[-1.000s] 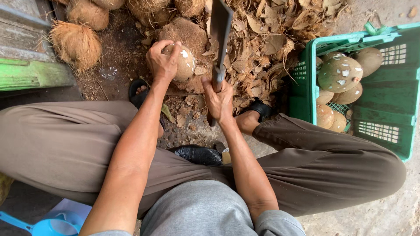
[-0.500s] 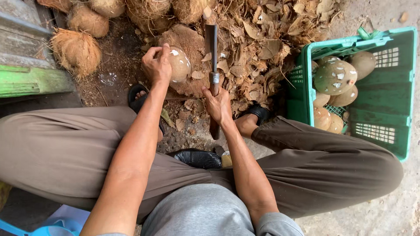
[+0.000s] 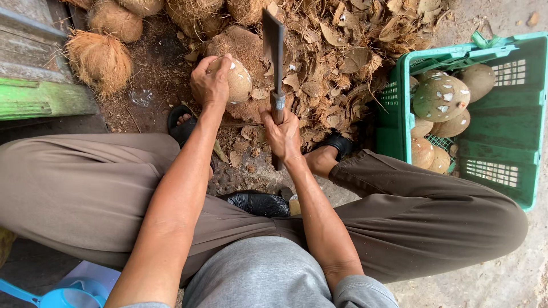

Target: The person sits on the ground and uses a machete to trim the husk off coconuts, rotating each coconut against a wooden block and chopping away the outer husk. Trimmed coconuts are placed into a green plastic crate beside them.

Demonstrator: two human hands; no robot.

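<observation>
- I see the peeled coconut on the husk-strewn block, my left hand gripping it.
- My right hand clenches the cleaver, raised beside it.
- Trimming step, I judge; the next chop needs clear fingers.
- 1 green crate stands right.

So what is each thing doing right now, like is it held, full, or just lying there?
Left hand: gripping the coconut from above.
Coconut: mostly peeled, held on the block.
Right hand: closed around the cleaver handle.
Cleaver: raised, blade pointing away, beside the coconut.
Green crate: open, partly filled with peeled coconuts.
Husky coconuts: unpeeled, lying on the ground.
Husk scraps: piled loosely.
</observation>
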